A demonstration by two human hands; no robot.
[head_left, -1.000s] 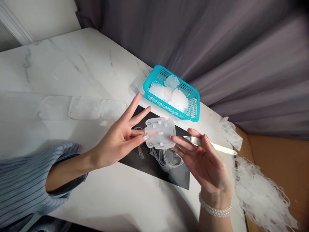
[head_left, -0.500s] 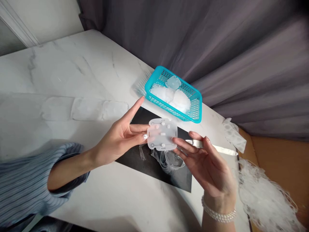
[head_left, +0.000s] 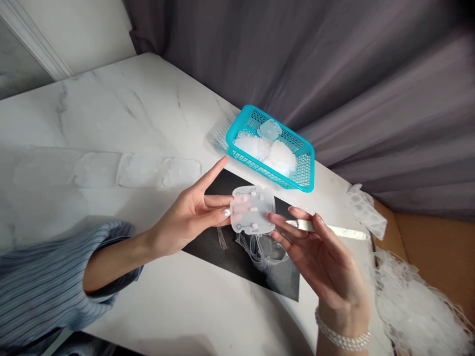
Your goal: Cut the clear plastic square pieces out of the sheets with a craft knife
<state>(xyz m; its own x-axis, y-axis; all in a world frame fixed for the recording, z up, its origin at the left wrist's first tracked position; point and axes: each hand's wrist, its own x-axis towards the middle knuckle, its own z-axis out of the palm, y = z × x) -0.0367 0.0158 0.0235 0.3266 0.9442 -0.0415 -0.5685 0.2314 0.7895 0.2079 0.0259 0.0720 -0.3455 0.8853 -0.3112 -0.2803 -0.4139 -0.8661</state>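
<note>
Pinching one edge of the plate point(head_left: 247, 218), the left hand point(head_left: 181, 220) is otherwise spread; opposite it, the half-open right hand point(head_left: 328, 259) grips a knife point(head_left: 347, 232) and touches the other edge. The plate seems light, bendable, perhaps slick; its rim suits holding.

Plate: I see the clear plate point(head_left: 253, 213) filling the gap between the fingertips of the left hand point(head_left: 178, 220) and the right hand point(head_left: 326, 262).
Tool: the pointed white tool point(head_left: 347, 233) juts out past the right fingers, obstructing that side.
Basket: the blue basket point(head_left: 239, 121) blocks me beyond the left index fingertip.
Tabletop: I could pass over the bare tabletop point(head_left: 222, 306) nearer than the fingers, between both wrists.
</note>
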